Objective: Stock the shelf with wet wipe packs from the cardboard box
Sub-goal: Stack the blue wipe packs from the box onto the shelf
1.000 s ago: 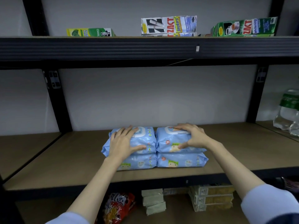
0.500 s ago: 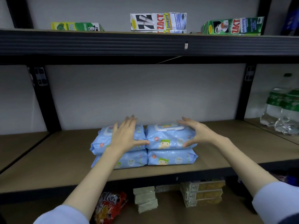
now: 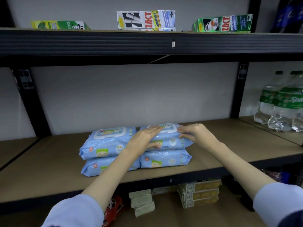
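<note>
Four pale-blue wet wipe packs (image 3: 108, 143) stacked two-by-two, left hand (image 3: 144, 138) and right hand (image 3: 196, 133) flat, fingers straight, gripping nothing

Left hand (image 3: 144, 138) hides part of top right pack (image 3: 165, 136); bottles (image 3: 282, 102) cut off at right edge

Light-blue wet wipe packs (image 3: 113, 143) with white lids and green-haired cartoon faces; tan shelf (image 3: 49, 164); green-labelled clear bottles (image 3: 282, 104), perhaps Sprite.

glossy plastic wipe packs (image 3: 165, 138), matt, seemingly wooden shelf board (image 3: 49, 161)
</note>
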{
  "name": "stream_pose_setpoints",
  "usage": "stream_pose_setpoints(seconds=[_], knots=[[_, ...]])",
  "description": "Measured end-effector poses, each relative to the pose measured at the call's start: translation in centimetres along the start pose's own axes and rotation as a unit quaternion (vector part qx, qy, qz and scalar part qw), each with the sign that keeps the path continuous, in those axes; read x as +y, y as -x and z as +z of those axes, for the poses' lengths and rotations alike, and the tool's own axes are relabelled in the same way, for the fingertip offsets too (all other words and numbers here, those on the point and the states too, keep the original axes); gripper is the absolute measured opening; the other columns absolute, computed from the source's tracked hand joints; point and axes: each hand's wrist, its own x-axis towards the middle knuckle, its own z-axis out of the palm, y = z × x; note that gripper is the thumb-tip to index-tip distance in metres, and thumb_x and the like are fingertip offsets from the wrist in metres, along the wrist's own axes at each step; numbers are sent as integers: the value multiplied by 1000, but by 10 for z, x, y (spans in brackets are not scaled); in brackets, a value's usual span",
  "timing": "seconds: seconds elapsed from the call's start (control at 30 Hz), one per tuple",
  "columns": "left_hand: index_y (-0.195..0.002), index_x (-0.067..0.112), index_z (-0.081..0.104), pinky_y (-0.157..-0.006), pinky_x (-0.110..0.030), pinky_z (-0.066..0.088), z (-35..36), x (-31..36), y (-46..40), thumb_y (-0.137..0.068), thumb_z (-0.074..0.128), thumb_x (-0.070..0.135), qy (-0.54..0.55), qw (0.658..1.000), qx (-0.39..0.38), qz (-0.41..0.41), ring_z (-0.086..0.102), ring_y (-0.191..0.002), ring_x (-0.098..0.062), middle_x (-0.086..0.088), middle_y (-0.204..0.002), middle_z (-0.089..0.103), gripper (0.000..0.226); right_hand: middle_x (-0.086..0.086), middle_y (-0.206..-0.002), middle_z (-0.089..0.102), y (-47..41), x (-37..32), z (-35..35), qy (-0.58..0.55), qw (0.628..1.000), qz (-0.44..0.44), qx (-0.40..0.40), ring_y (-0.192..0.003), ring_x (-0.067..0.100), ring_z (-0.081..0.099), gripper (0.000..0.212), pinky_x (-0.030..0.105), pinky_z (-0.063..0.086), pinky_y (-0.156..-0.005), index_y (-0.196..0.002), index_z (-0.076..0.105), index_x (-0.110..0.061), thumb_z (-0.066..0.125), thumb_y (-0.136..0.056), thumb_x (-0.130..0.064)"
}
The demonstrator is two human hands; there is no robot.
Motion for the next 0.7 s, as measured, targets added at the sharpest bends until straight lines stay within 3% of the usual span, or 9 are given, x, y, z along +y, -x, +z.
stream_pose_setpoints(seconds=[0.07, 0.17, 0.23, 0.33, 0.43, 0.53, 0.6, 0.7], knots=[[-146, 19, 24, -112, -19, 8, 3, -1, 0, -88, 54, 41, -26, 1000, 6, 5, 17, -143, -11, 1, -154, 22, 69, 9, -109, 70, 2, 1, -3, -29, 999, 14, -9, -102, 25, 66, 30, 31, 49, -90, -103, 71, -6, 75, -76, -17], [-146, 27, 21, -114, -27, 8, 3, -4, -1, -86, 49, 53, -89, 996, 10, -10, 17, -143, -11, 3, -155, 20, 71, -7, -138, 46, -1, -2, -8, -31, 996, 35, -81, -123, 9, 46, 68, 22, 34, -100, -133, 47, -21, 77, -72, -31], [-145, 30, 23, -114, -30, 8, 1, -7, -1, -85, 47, 57, -80, 996, 14, -38, 19, -142, -10, 4, -155, 22, 70, -13, -145, 31, -3, -5, -7, -31, 993, 35, -107, -128, 1, 32, 77, 21, 28, -105, -139, 38, -29, 77, -73, -34], [-145, 30, 26, -114, -30, 10, 1, -6, 0, -87, 45, 54, -92, 995, 23, -41, 22, -141, -7, 7, -153, 25, 65, -7, -142, 44, 0, -7, 1, -71, 990, 65, -100, -131, 11, 41, 68, 20, 30, -104, -135, 44, -32, 76, -75, -30], [-143, 31, 29, -116, -33, 10, -2, -10, 14, -88, 46, 52, -72, 995, 55, -36, 24, -140, -6, 10, -150, 30, 61, -4, -141, 46, 2, -14, 1, -35, 993, 71, -90, -131, 15, 42, 67, 29, 31, -108, -133, 46, -33, 76, -73, -38], [-141, 28, 34, -115, -36, 10, -15, -38, 51, -70, 36, 76, -25, 991, 105, -80, 26, -140, -9, 7, -150, 31, 85, -6, -149, 33, 0, -31, 6, 55, 995, 51, -69, -137, 15, 30, 71, 34, 22, -108, -135, 42, -33, 65, -73, -58], [-141, 26, 35, -114, -37, 13, -28, -65, 79, -52, 25, 88, -37, 985, 120, -116, 22, -142, -13, 5, -152, 27, 109, -2, -148, 37, -8, -59, 19, 60, 998, 7, -36, -136, 17, 34, 75, 37, 26, -106, -131, 48, -28, 49, -69, -70], [-143, 25, 30, -114, -38, 16, -49, -97, 104, -39, 22, 97, -40, 984, 84, -152, 17, -143, -15, 4, -155, 19, 126, 8, -142, 46, -33, -97, 50, 64, 995, -76, -12, -132, 27, 43, 75, 52, 35, -104, -126, 56, -18, 50, -68, -66]])
